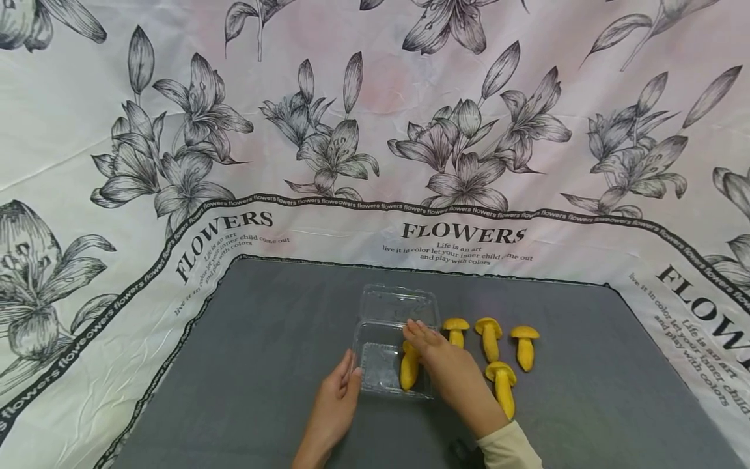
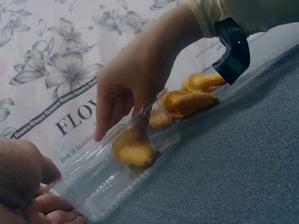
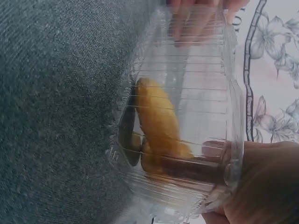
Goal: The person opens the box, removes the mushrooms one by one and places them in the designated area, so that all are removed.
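A clear plastic clamshell box (image 1: pixel 375 378) sits on the grey cloth with its lid (image 1: pixel 398 303) folded back, away from me. My left hand (image 1: pixel 334 404) pinches the box's left edge between thumb and fingers. Inside, on the right, lies a yellow mushroom (image 1: pixel 408 371), its cap partly covered by my right hand (image 1: pixel 448 368). That hand reaches over the right wall, and its fingers hold the mushroom near the cap, seen through the plastic in the right wrist view. The mushroom (image 2: pixel 133 151) looks blurred in the left wrist view.
Right of the box lie several more yellow mushrooms, among them one nearest me (image 1: pixel 502 391) and one farthest right (image 1: pixel 525 348). The grey cloth (image 1: pixel 263 339) spreads around the box. Behind stands a flower-printed white backdrop (image 1: pixel 351 234). A dark band (image 2: pixel 232 51) circles my right wrist.
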The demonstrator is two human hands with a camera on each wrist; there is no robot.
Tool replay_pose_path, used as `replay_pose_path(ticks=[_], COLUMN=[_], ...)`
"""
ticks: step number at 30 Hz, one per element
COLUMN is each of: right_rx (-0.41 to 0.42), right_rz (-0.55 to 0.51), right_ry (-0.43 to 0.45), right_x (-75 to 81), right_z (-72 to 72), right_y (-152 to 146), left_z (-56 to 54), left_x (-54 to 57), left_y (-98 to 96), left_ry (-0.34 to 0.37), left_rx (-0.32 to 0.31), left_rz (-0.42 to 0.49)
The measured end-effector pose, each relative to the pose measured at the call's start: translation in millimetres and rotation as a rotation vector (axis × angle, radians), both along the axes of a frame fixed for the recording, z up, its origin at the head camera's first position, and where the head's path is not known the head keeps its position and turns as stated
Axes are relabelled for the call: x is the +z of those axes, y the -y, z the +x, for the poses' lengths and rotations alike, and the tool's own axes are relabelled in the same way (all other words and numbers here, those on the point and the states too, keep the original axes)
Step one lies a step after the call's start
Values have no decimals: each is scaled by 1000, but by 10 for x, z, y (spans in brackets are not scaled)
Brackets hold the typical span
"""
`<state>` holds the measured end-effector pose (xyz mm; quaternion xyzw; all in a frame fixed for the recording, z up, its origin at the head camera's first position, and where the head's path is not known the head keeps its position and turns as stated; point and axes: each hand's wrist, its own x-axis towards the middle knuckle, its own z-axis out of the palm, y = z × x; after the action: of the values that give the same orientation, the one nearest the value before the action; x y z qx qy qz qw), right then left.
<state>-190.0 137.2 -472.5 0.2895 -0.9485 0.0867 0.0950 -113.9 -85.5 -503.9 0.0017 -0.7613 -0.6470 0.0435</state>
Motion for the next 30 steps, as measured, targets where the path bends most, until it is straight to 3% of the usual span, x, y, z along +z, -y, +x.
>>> replay_pose_path(ticks=[13,30], right_rx=[6,69], right_rz=[0,25], right_ry=[-79,-96], right_x=[-45,-40], right_z=[31,35], right_y=[7,-28], left_z=[-5,-17], left_x=[-1,-13], left_y=[-2,3], left_ry=[9,15], left_rx=[-6,-8], left_rz=[2,3])
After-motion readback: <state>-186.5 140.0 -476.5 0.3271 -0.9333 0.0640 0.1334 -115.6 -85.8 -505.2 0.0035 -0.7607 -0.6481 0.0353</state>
